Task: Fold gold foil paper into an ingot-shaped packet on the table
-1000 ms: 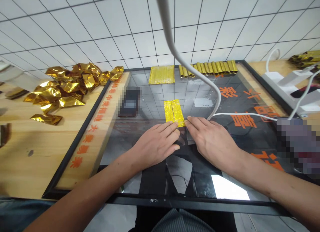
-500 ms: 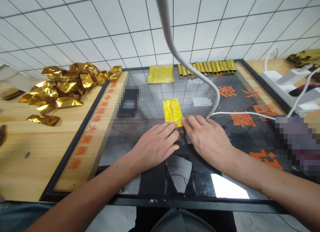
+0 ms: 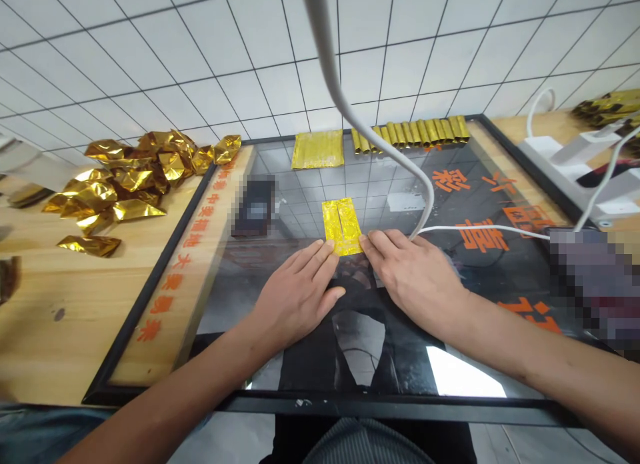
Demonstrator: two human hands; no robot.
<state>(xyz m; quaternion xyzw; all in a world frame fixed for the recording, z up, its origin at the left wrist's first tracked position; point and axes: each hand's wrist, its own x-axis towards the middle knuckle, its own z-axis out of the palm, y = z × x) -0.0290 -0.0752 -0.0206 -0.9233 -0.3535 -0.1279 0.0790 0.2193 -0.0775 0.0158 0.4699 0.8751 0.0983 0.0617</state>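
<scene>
1. A white tiled wall [image 3: 200,51] rises behind a black-framed glass tabletop [image 3: 300,184] with orange Chinese lettering.
2. The yellow foil sheet [image 3: 351,225] lies on the glass between the 2 hands, a narrow gap running in from its far edge.
3. The left hand [image 3: 293,294] has its fingers pressed together, tips at the sheet's near left corner, thumb apart.
4. The right hand [image 3: 417,271] has bent fingers close together at the near right edge; its thumb is hidden, so I cannot tell whether it pinches.
5. Farther back lie a flat foil stack [image 3: 317,149] and a row of foil tubes [image 3: 415,134].
6. Uneven fingertip pressure could skew or crease the sheet; slick glass might let it slide.
7. The drooping white cable [image 3: 345,107] could snag if the right hand swung outward.
</scene>
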